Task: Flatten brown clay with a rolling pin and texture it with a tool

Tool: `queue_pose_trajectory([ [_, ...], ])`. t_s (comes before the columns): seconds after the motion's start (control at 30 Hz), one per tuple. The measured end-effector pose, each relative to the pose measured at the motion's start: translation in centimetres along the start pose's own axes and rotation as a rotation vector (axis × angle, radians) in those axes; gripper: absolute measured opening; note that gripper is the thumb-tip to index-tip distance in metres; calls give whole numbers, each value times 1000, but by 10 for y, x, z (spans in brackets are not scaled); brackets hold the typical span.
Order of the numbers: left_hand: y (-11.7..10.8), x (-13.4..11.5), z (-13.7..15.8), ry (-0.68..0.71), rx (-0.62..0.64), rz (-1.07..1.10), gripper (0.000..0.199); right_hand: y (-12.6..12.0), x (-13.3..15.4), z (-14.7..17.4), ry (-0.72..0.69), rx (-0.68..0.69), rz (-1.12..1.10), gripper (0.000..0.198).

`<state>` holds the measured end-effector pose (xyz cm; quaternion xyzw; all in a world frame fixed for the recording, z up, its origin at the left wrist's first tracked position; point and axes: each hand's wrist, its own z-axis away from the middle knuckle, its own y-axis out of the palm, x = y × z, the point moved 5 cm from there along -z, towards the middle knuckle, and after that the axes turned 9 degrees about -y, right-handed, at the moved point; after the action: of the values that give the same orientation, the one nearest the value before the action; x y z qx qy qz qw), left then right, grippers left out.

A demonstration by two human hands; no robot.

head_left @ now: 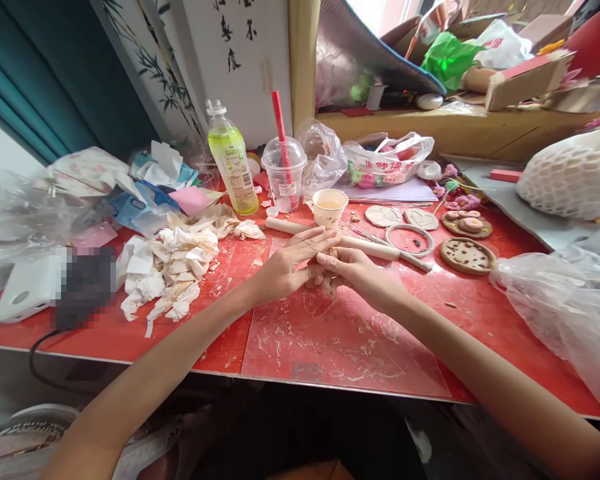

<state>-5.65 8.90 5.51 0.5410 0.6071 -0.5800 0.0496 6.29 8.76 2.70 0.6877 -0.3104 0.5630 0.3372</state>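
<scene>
My left hand (290, 263) and my right hand (357, 270) meet over the middle of the red table, closed together around a small lump of brownish clay (325, 281). The left fingers stretch across toward the right hand, and the right thumb presses in from above. Most of the lump is hidden by the fingers. Under the hands lies a clear plastic sheet (330, 353) smeared with dried clay bits. Just behind them is a pale rolling pin (370, 247), partly covered by the hands. A paper cup (330, 210) with yellowish liquid stands beyond it.
Crumpled tissues (175, 267) and a power bank (30, 283) lie left. Behind stand a green drink bottle (233, 163) and a plastic cup (284, 177) with a red straw. At right are a clay disc (467, 255), a ring (410, 240) and plastic bags (565, 293).
</scene>
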Motion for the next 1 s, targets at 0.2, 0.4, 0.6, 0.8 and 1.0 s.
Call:
queue_pose_trajectory([
  [0.2,1,5,2,-255,88,253,50,-1,6,2,-37,-54,69,28],
  [0.4,-4,13,-3,-337,18,91,36,-15,6,2,-65,-218,104,23],
  [0.6,15,15,2,-193,294,-237,44,-37,3,-1,-82,-420,44,23],
  [0.8,20,16,3,-126,241,-302,49,-35,-2,-2,-61,-409,90,22],
  [1.0,21,22,4,-37,221,-297,50,-42,-6,-3,-31,-460,41,25],
])
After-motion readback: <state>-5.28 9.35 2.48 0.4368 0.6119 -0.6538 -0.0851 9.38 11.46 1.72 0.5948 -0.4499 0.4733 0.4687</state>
